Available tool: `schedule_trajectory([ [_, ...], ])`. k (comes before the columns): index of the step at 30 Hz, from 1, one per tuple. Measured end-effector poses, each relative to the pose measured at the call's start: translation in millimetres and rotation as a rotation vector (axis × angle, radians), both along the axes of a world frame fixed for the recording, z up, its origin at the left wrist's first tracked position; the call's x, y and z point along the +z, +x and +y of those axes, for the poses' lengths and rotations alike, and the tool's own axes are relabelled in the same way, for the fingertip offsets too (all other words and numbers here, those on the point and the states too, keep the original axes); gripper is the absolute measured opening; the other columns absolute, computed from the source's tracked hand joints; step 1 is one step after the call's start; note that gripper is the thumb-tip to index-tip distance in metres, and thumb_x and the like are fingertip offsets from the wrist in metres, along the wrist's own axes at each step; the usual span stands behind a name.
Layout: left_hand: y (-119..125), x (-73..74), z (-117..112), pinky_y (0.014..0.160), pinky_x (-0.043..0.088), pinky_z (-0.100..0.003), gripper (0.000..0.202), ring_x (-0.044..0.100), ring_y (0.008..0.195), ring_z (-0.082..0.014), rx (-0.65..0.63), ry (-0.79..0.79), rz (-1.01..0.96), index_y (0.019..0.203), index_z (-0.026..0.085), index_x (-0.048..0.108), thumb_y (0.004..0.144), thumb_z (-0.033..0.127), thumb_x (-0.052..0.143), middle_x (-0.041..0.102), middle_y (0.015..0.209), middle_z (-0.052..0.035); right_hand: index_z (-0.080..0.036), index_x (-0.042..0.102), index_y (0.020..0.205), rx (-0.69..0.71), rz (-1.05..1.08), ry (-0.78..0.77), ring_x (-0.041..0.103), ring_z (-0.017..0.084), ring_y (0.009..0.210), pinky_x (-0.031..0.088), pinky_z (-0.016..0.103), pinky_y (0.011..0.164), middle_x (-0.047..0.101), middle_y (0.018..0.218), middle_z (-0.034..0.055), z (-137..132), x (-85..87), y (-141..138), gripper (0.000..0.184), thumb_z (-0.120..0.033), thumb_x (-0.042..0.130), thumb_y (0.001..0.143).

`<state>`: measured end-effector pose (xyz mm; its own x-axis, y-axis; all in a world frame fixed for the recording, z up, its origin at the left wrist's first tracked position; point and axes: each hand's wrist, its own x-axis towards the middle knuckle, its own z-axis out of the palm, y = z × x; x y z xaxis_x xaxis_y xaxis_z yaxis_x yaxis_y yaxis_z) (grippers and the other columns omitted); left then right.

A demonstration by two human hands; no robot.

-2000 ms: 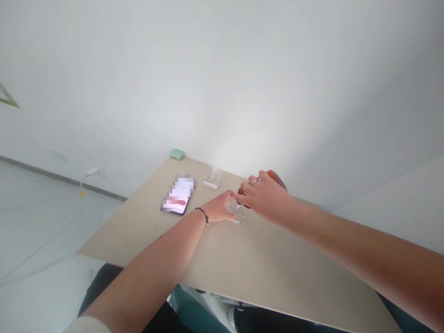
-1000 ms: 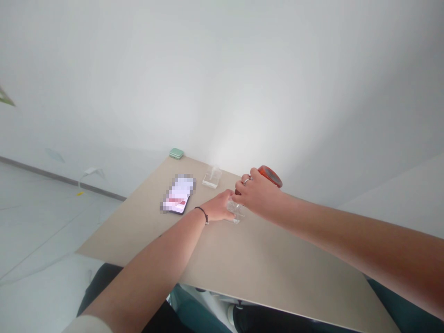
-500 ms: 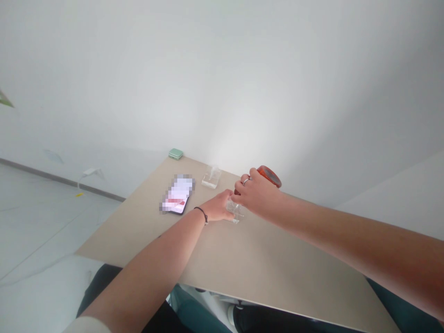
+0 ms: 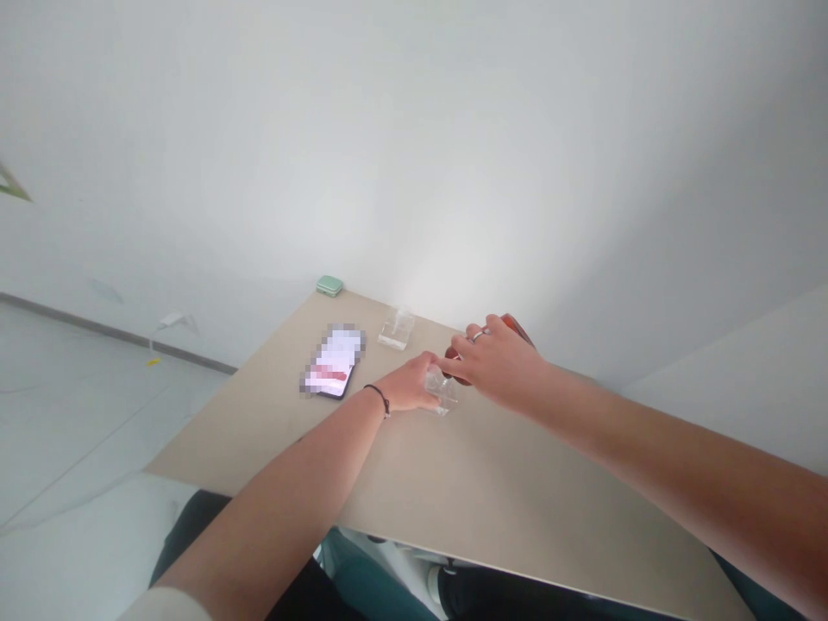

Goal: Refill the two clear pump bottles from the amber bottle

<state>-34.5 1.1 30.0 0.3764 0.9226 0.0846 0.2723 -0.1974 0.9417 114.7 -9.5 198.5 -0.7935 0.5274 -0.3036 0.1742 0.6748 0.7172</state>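
My left hand (image 4: 407, 386), with a dark band at the wrist, is wrapped round a small clear glass (image 4: 442, 392) that stands on the beige table (image 4: 453, 483). My right hand (image 4: 498, 366), a ring on one finger, grips a red container (image 4: 517, 329) tilted down toward the glass. The two hands almost touch above the glass. Most of the red container is hidden behind my fingers.
A phone (image 4: 333, 366) with a lit screen lies left of my hands. Behind it stands a second clear glass (image 4: 396, 329), and a small green case (image 4: 329, 285) sits at the table's far corner. A white wall runs close behind the table.
My right hand has lowered and tipped the red container further toward the glass; less of the red shows than half a second ago. My left hand has stayed on the glass.
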Motion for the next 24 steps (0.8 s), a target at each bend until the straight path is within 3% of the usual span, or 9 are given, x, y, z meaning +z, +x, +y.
schedule_trajectory([
  [11,1,-6.5,2,0.098,0.05,-0.046,0.064,0.064,0.107,-0.0281,-0.003,0.014,0.038,0.12,0.022,0.047,0.066,0.027,0.079,0.062,0.124,-0.0087,-0.032,0.056,0.126,-0.039,0.235,0.03,0.061,0.026,0.094,0.027,0.04,0.077,0.068,0.111,0.0091,-2,-24.0,36,0.041,-0.012,0.055,0.09],
  [24,4,-8.8,1,0.09,0.051,-0.041,0.067,0.064,0.095,-0.0243,0.03,0.018,0.067,0.126,0.02,0.045,0.066,0.026,0.076,0.063,0.108,-0.0045,-0.033,0.055,0.137,-0.213,0.691,-0.082,0.06,0.032,0.12,0.04,0.046,0.097,0.062,0.137,0.0102,-1,-76.2,72,0.056,-0.016,0.062,0.084],
])
